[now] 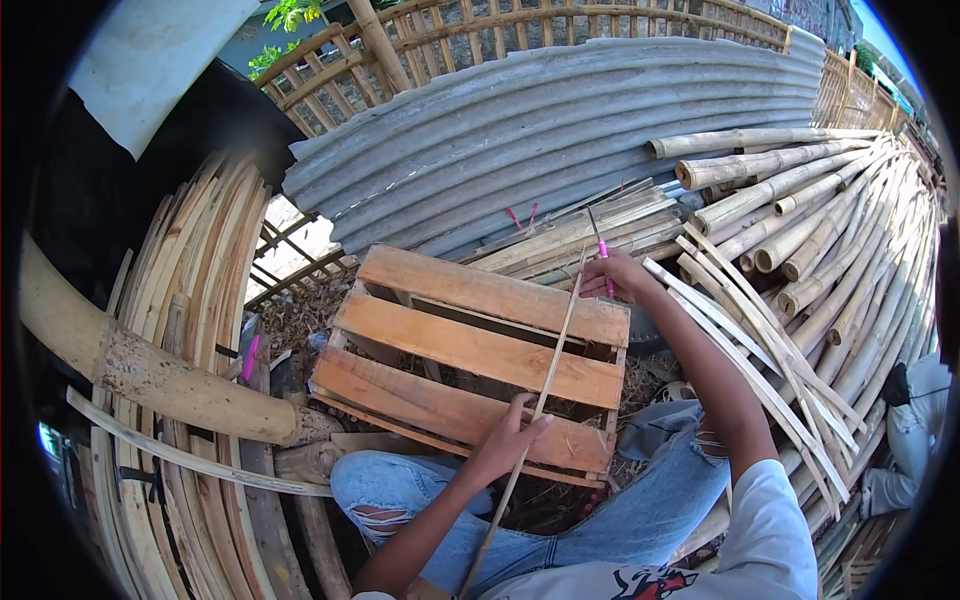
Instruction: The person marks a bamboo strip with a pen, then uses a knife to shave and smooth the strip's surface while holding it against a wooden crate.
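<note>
Thin bamboo strip (545, 385) runs from btwn my knees up across the wooden pallet (450, 345) in front of me, its far end right by my right hand (622, 275). My left hand (508, 438) has it abt midway, fingers closed on it over the pallet's near boards. Right hand is fisted round a pink-handled tool (603, 250), dark blade pointing away from me. Can't tell if that hand also grips the strip. My jeans (640, 510) are ripped at both knees. Loose split slats (760, 350) fan out just to my right, w/ round bamboo poles (800, 200) stacked beyond. Corrugated sheet (560, 130) leans behind the pallet. Flat bamboo laths (190, 300) are piled on my left, a thick pole (150, 375) lying across them.
</note>
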Available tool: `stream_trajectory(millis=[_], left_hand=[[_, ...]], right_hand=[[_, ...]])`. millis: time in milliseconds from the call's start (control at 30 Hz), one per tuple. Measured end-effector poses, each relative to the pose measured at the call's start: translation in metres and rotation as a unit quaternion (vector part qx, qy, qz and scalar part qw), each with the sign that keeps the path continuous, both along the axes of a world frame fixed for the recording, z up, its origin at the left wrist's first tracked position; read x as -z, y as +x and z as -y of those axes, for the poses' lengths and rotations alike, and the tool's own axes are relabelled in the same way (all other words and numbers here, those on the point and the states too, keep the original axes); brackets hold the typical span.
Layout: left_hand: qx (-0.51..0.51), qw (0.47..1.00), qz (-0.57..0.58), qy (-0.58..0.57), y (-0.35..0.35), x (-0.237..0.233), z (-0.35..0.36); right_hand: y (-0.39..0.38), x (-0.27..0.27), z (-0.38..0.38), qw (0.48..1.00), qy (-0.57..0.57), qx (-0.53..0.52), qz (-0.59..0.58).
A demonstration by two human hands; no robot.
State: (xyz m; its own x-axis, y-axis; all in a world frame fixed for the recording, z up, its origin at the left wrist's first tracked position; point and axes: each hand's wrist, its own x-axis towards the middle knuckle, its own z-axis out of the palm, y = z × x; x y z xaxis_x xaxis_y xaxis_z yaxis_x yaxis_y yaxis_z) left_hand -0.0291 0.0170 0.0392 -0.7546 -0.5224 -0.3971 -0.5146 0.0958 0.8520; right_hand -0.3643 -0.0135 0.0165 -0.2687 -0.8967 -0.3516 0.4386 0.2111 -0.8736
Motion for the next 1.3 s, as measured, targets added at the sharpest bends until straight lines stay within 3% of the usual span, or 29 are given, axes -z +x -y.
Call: stream_trajectory(millis=[33, 100, 133, 200, 267, 367, 433, 533, 633, 733, 933, 1033, 1100, 1133, 1233, 1300], left_hand=[[-0.001, 1.0, -0.001, 0.001, -0.008, 0.006, 0.01], [-0.046, 0.962, -0.102, 0.25, -0.023, 0.013, 0.024], [-0.046, 0.962, -0.104, 0.25, -0.026, 0.013, 0.027], [-0.066, 0.908, -0.149, 0.385, -0.03, 0.011, 0.032], [-0.068, 0.905, -0.151, 0.392, -0.028, 0.009, 0.036], [-0.074, 0.896, -0.154, 0.41, -0.025, 0.007, 0.04], [-0.084, 0.914, -0.179, 0.355, -0.025, 0.009, 0.043], [-0.122, 0.89, -0.18, 0.401, -0.021, 0.015, 0.048], [-0.118, 0.884, -0.194, 0.408, -0.022, 0.009, 0.043], [-0.099, 0.865, -0.209, 0.445, -0.018, -0.002, 0.045], [-0.097, 0.844, -0.222, 0.479, -0.017, -0.002, 0.049], [-0.113, 0.856, -0.225, 0.452, -0.019, -0.007, 0.046], [-0.113, 0.859, -0.229, 0.443, -0.02, -0.008, 0.048], [-0.11, 0.863, -0.222, 0.44, -0.017, -0.01, 0.049], [-0.118, 0.863, -0.216, 0.442, -0.014, -0.014, 0.058], [-0.12, 0.858, -0.218, 0.45, -0.012, -0.014, 0.064]], right_hand=[[0.008, -0.006, 0.001, 1.0, -0.009, -0.008, 0.012], [0.019, -0.013, 0.005, 0.999, -0.033, -0.009, 0.012], [0.02, -0.018, 0.007, 0.999, -0.033, -0.009, 0.01], [0.021, -0.027, 0.009, 0.998, -0.062, -0.011, 0.007], [0.025, -0.036, 0.007, 0.998, -0.066, -0.018, -0.014], [0.038, -0.063, -0.005, 0.976, 0.069, 0.019, -0.206], [0.036, -0.06, -0.013, 0.962, 0.053, -0.005, -0.268], [0.056, -0.075, -0.028, 0.923, 0.036, -0.03, -0.382], [0.075, -0.085, -0.038, 0.814, 0.036, -0.063, -0.576], [0.076, -0.101, -0.033, 0.763, 0.036, -0.08, -0.64], [0.077, -0.17, -0.011, 0.791, -0.056, -0.009, -0.61], [0.077, -0.171, -0.017, 0.807, -0.086, 0.015, -0.584], [0.071, -0.149, -0.02, 0.911, -0.122, 0.06, -0.389], [0.072, -0.138, -0.017, 0.913, -0.128, 0.061, -0.382], [0.083, -0.125, -0.009, 0.847, -0.05, 0.001, -0.529], [0.091, -0.116, -0.008, 0.842, -0.042, -0.014, -0.538]])
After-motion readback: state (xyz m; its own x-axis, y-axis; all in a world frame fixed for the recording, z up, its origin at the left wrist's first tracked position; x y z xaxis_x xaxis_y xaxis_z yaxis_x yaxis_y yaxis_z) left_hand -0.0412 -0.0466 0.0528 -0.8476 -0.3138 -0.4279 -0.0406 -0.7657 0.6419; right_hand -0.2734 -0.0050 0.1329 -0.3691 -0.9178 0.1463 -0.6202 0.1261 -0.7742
